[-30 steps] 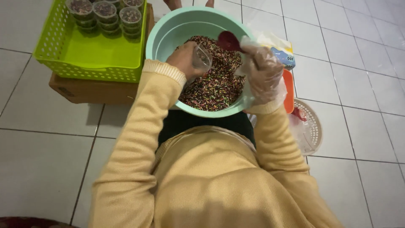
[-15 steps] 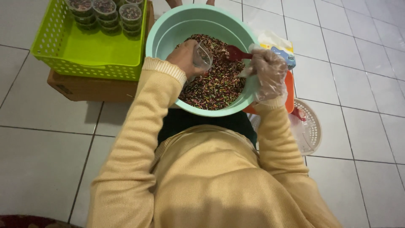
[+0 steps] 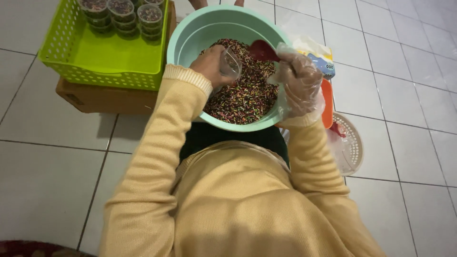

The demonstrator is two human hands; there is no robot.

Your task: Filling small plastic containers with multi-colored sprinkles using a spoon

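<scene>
the left hand (image 3: 212, 64) is bare and clenched around a small clear plastic cup (image 3: 232, 65), holding it tilted over the heap of multicoloured sprinkles (image 3: 245, 93) inside the wide teal bowl (image 3: 190, 33); the bowl rests in the person's lap, above the tiled floor (image 3: 47, 157); the right hand (image 3: 299, 83) wears a loose clear plastic glove and its fingers (image 3: 290, 66) are closed on the handle of a red scoop (image 3: 263, 50), whose head sits just beside the cup's mouth, over the sprinkles; whether the cup already holds any sprinkles is hard to tell through the glare.

to the left stands a green slotted basket (image 3: 102, 57) on a cardboard box (image 3: 95, 97), with several filled, lidded cups (image 3: 121, 12) stacked at its far edge; to the right, on the floor, lie a printed packet (image 3: 316, 57), an orange lid or tray (image 3: 327, 102) partly hidden by the arm, and a pale woven dish (image 3: 352, 147) with a clear bag on it.

the likely trouble, as i judge it: the cup's mouth is narrow against the scoop's head, so sprinkles could slide past the rim; they would fall back into the bowl while the cup stays over it, but onto the lap or floor if it drifts outward; the baggy glove could let the handle slip; and the bowl, perched on the lap, could tip if an arm presses its near rim.
</scene>
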